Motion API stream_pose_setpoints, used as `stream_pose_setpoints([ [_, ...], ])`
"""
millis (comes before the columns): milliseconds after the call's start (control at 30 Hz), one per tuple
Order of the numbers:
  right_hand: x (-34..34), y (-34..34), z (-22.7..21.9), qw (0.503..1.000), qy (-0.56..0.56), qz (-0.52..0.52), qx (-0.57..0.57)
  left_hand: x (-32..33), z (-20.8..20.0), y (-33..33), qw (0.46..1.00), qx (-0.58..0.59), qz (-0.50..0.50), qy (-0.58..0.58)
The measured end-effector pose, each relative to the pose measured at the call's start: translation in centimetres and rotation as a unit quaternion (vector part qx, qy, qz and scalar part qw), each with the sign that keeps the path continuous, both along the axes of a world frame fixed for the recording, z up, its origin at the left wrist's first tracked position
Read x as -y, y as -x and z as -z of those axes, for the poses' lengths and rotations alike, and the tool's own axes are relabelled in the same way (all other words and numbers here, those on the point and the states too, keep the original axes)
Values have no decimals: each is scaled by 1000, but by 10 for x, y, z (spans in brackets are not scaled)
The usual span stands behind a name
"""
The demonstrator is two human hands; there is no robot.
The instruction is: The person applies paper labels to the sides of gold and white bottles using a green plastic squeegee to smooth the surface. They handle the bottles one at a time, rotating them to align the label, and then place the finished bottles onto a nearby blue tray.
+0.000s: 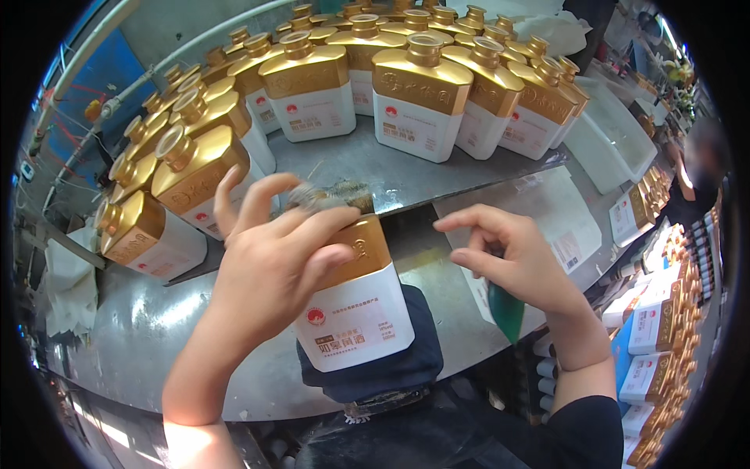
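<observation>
A white bottle with a gold upper part [361, 313] leans on a dark cloth-covered pad [426, 328] in front of me. My left hand [273, 246] is at its top, thumb and index finger against the gold shoulder, ring and little fingers raised. The bottle's neck is mostly hidden by these fingers. A blurred greyish, fuzzy thing [316, 199] shows beside the fingertips; I cannot make out its kind. My right hand [504, 254] hovers right of the bottle, index finger and thumb apart. Its other fingers curl round a green, pointed, blade-like thing [506, 313], partly hidden by the palm.
Many gold-and-white bottles [422, 102] stand in a curve along the raised metal shelf [328, 168]. On the right lie a pale printed sheet [558, 211] and a translucent plastic bin [613, 141]. More bottles [652, 328] stand lower right. A person [699, 172] is beyond.
</observation>
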State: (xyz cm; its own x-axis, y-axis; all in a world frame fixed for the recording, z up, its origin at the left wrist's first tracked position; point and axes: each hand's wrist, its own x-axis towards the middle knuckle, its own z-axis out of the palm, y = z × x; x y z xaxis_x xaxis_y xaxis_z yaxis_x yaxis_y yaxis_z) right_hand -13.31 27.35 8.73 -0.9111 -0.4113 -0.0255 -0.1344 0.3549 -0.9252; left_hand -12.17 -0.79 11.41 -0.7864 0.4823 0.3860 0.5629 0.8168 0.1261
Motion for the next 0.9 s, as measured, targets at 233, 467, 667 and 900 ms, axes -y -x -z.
stream_pose_setpoints([
  [233, -47, 0, 32, 998, 21, 33, 45, 32, 29, -20, 977, 13, -69, -201],
  [467, -46, -6, 62, 999, -21, 35, 13, 26, 41, -25, 976, -68, -118, -171],
  [667, -92, -5, 76, 996, -71, 39, -42, 1, 51, -17, 961, -101, -71, -248],
  [900, -25, -32, 25, 978, -204, -2, -47, -33, 42, 11, 991, -49, -73, -98],
])
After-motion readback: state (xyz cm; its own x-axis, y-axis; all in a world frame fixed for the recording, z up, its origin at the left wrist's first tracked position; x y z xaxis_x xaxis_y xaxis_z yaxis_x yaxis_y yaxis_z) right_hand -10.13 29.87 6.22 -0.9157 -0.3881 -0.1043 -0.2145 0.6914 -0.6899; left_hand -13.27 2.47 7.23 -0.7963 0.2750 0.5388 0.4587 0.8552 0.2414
